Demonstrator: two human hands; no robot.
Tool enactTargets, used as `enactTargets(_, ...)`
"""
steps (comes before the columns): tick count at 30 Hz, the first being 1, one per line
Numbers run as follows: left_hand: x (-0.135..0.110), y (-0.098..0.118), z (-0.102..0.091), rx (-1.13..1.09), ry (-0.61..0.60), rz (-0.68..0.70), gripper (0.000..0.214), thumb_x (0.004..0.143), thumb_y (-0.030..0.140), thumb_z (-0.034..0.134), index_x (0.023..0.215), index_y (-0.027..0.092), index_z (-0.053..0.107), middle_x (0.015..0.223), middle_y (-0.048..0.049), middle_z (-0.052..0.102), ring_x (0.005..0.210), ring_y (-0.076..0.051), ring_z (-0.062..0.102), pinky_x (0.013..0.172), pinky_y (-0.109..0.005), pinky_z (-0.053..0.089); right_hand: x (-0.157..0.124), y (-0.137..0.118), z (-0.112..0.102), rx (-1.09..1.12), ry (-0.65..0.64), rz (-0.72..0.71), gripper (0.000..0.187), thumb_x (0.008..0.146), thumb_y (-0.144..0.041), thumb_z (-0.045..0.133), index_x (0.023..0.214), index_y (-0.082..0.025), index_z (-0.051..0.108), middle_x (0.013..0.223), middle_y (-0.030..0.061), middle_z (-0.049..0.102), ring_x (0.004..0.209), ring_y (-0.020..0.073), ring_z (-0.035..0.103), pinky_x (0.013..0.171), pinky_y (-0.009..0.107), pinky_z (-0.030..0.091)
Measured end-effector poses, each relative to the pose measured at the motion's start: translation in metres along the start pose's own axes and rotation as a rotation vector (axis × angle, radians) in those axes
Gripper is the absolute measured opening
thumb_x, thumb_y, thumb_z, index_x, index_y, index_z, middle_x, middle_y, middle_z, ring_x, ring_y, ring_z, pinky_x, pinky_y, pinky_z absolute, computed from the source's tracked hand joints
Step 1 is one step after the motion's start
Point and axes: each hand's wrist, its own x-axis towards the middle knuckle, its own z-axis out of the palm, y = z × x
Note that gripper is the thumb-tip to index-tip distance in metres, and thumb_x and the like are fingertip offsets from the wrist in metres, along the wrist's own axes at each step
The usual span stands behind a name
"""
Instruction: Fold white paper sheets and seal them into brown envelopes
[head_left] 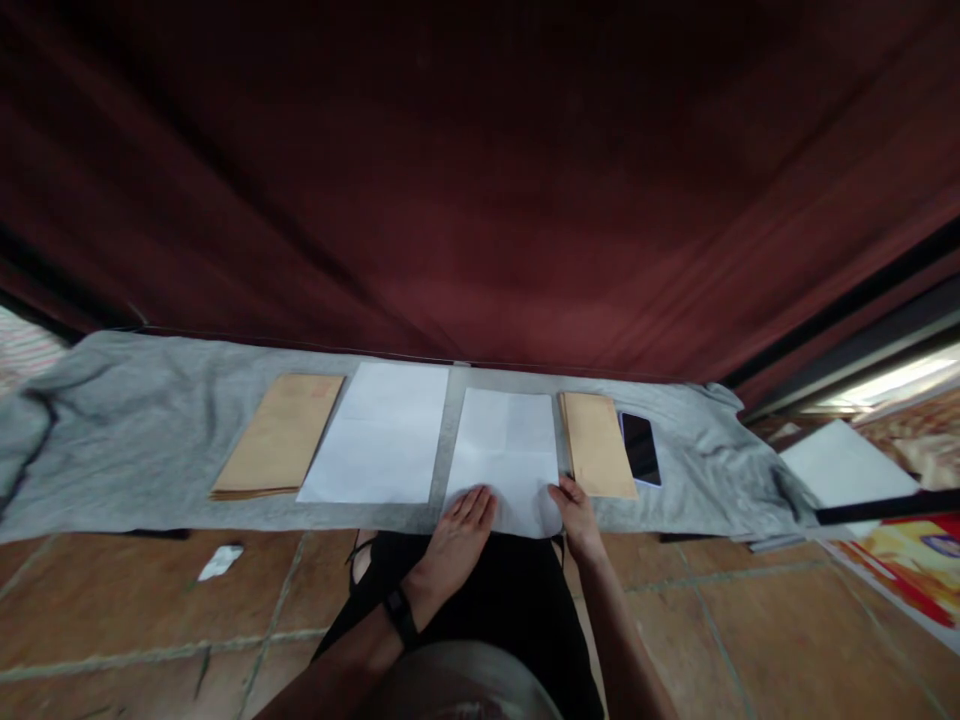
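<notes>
A white sheet of paper with fold creases lies on a grey cloth in front of me. My left hand rests flat on the sheet's near left corner, fingers stretched out. My right hand pinches the sheet's near right corner, thumb and fingers closed on the edge. A stack of brown envelopes lies just right of the sheet, touching my right hand's side.
A larger white sheet and another brown envelope stack lie to the left on the cloth. A dark phone lies right of the envelopes. A dark red curtain hangs behind. Tiled floor below holds a paper scrap; more paper lies at right.
</notes>
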Motion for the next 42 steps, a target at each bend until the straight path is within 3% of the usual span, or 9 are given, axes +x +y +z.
enactTargets(5,0.004,-0.001,0.005,0.071,-0.049,-0.027,0.058,0.084,0.002,0.044,0.141,0.009,0.051,0.150,-0.0176,0.048,0.140,-0.026,0.046,0.113,-0.042,0.039,0.003,-0.007,0.000,-0.147,-0.008,-0.077,0.041,0.074,-0.050,0.069,0.099,-0.018,0.073,0.086,0.0058,0.073,0.083,0.0231,0.067,0.078,0.033,0.053)
enactTargets(10,0.000,0.009,0.018,0.123,0.042,-0.067,0.061,0.083,-0.001,0.040,0.142,0.010,0.052,0.151,-0.0158,0.047,0.141,-0.026,0.043,0.114,-0.041,0.039,-0.011,-0.012,0.012,-0.672,0.131,-0.496,0.046,0.097,-0.038,0.045,0.135,-0.016,0.057,0.134,0.0174,0.061,0.123,0.0281,0.058,0.104,0.046,0.047)
enactTargets(14,0.014,0.014,0.024,0.140,0.103,-0.126,0.061,0.083,-0.001,0.038,0.142,0.005,0.051,0.149,-0.0202,0.048,0.143,-0.027,0.040,0.115,-0.044,0.037,-0.020,0.001,0.036,-0.776,-0.013,-0.695,0.047,0.102,-0.034,0.036,0.142,-0.015,0.051,0.149,0.0159,0.050,0.141,0.0268,0.042,0.113,0.049,0.041)
enactTargets(19,0.034,0.012,0.025,0.146,0.081,-0.125,0.062,0.083,0.000,0.037,0.142,0.006,0.050,0.147,-0.0201,0.051,0.142,-0.027,0.042,0.117,-0.047,0.036,-0.017,0.011,0.051,-0.783,-0.072,-0.626,0.046,0.103,-0.031,0.034,0.142,-0.015,0.052,0.148,0.0147,0.051,0.140,0.0260,0.044,0.116,0.051,0.038)
enactTargets(24,0.025,0.007,0.021,0.125,0.047,-0.122,0.062,0.082,-0.002,0.037,0.142,0.007,0.051,0.151,-0.0201,0.045,0.144,-0.027,0.038,0.117,-0.048,0.036,-0.008,0.004,0.048,-0.680,-0.083,-0.525,0.047,0.101,-0.031,0.036,0.141,-0.014,0.054,0.144,0.0152,0.055,0.134,0.0243,0.052,0.113,0.044,0.044)
enactTargets(28,0.021,0.002,0.008,-0.046,0.026,-0.105,0.050,0.083,0.004,0.044,0.130,0.006,0.061,0.148,-0.0212,0.050,0.143,-0.029,0.041,0.118,-0.048,0.035,-0.004,-0.002,0.057,-0.615,-0.114,-0.488,0.048,0.101,-0.034,0.036,0.143,-0.017,0.052,0.148,0.0121,0.052,0.138,0.0223,0.048,0.117,0.042,0.040)
enactTargets(32,0.038,-0.006,-0.001,-0.308,0.087,-0.186,0.058,0.083,0.006,0.043,0.140,0.008,0.052,0.146,-0.0161,0.053,0.137,-0.022,0.049,0.116,-0.039,0.041,0.001,-0.006,0.072,-0.589,-0.142,-0.487,0.048,0.103,-0.035,0.033,0.142,-0.016,0.053,0.149,0.0111,0.051,0.139,0.0203,0.047,0.117,0.040,0.039)
enactTargets(36,0.061,-0.013,0.005,-0.283,0.205,-0.233,0.057,0.093,0.014,0.038,0.149,0.008,0.040,0.156,-0.0155,0.041,0.148,-0.024,0.032,0.120,-0.047,0.033,0.008,-0.006,0.079,-0.739,-0.168,-0.620,0.047,0.103,-0.026,0.031,0.145,-0.014,0.049,0.149,0.0124,0.051,0.141,0.0206,0.044,0.119,0.043,0.035)
enactTargets(42,0.065,-0.014,0.025,-0.082,0.142,-0.235,0.057,0.100,0.034,0.037,0.149,0.005,0.039,0.157,-0.0175,0.038,0.150,-0.026,0.026,0.123,-0.047,0.024,0.016,0.007,0.062,-1.128,-0.026,-0.719,0.049,0.102,-0.026,0.038,0.149,-0.013,0.043,0.155,0.0150,0.043,0.146,0.0258,0.035,0.119,0.048,0.029)
